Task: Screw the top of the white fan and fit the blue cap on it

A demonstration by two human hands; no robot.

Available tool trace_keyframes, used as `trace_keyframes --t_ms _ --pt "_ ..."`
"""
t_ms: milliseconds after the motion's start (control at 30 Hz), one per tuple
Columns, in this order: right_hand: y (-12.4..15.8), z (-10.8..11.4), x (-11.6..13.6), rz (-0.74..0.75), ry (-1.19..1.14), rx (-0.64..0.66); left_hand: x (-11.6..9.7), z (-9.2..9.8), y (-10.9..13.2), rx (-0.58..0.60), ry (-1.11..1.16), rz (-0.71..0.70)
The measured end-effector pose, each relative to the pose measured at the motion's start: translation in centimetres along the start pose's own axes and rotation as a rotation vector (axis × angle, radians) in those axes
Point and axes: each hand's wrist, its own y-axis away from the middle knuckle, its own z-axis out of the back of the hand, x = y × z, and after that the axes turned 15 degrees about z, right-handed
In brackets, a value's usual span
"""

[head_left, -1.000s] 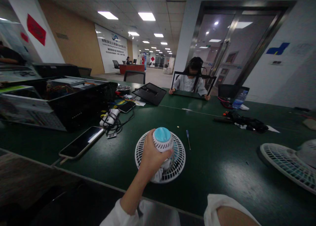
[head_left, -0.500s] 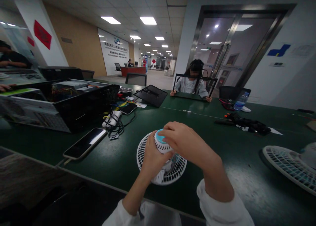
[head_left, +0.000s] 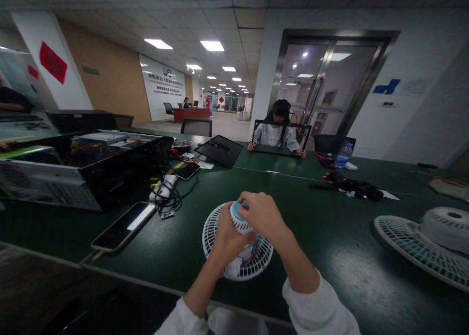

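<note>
On the green table before me, a white fan's round slatted grille [head_left: 209, 237] lies flat. From its middle rises a white vented housing [head_left: 241, 223] topped by a light-blue cap [head_left: 236, 211]. My left hand [head_left: 227, 240] is wrapped round the side of this housing. Over the top, my right hand [head_left: 262, 214] has its fingers curled and pinched at the blue cap, covering part of it. Anything small between those fingertips is hidden. Some white material [head_left: 233, 267] shows beneath my left hand, beside the grille.
A phone [head_left: 123, 226], a white power strip [head_left: 163, 187] with black cables and an open computer case [head_left: 124, 166] lie to the left. Another fan part [head_left: 439, 230] rests at right. Across the table, a person [head_left: 274, 135] holds a black frame [head_left: 282, 153]; a bottle [head_left: 344, 155] stands nearby.
The view has tilted up and shifted slightly right. My right hand's fingers have curled in more tightly over the blue cap, and its wrist has dropped. My left hand keeps its hold.
</note>
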Motion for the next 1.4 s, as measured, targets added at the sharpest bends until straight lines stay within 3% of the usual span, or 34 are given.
trace_keyframes --t_ms 133,233,333,400,500,600,700,833,967,1100,1167,1300,1400 --pt "2.7 -0.7 -0.4 -0.134 -0.092 -0.21 -1.3 -0.6 0.9 0.0 -0.144 -0.128" --pt "6.6 -1.1 -1.9 -0.208 -0.222 -0.508 -3.3 -2.0 2.0 0.007 -0.367 -0.31" --pt "11.1 -1.3 -4.7 -0.342 -0.364 -0.816 -5.8 -4.8 2.7 0.071 -0.606 -0.57" --pt "13.9 -1.3 -7.2 -0.499 -0.432 -0.917 -7.4 -7.5 2.5 0.114 -0.731 -0.78" --pt "17.3 -1.6 -11.8 -0.665 -0.603 -0.95 -9.0 -12.6 1.4 0.116 -0.873 -1.105" --pt "19.6 -2.8 -16.8 -0.765 -0.874 -0.965 -9.2 -18.4 -0.2 0.141 -0.928 -1.386" --pt "21.3 -4.5 -20.9 -0.788 -1.066 -1.077 -8.3 -23.8 -1.6 0.126 -0.873 -1.565" --pt "22.9 -6.7 -24.3 -0.859 -1.136 -1.126 -6.6 -28.7 -2.6 0.113 -0.849 -1.666" --pt "23.4 -8.4 -26.1 -0.809 -0.902 -1.062 -5.5 -31.1 -3.8 0.193 -0.799 -1.739" --pt "23.4 -9.0 -27.2 -0.857 -0.37 -0.819 -4.9 -32.2 -5.4 0.323 -0.753 -1.701" --pt "23.4 -9.0 -27.5 -0.906 -0.227 -0.732 -4.6 -32.5 -6.3 0.348 -0.723 -1.67" --pt "23.4 -9.1 -27.9 -0.945 -0.132 -0.701 -3.9 -32.4 -7.6 0.406 -0.658 -1.589" --pt "23.4 -9.2 -27.8 -0.933 -0.06 -0.723 -4.1 -31.3 -8.3 0.446 -0.623 -1.539"
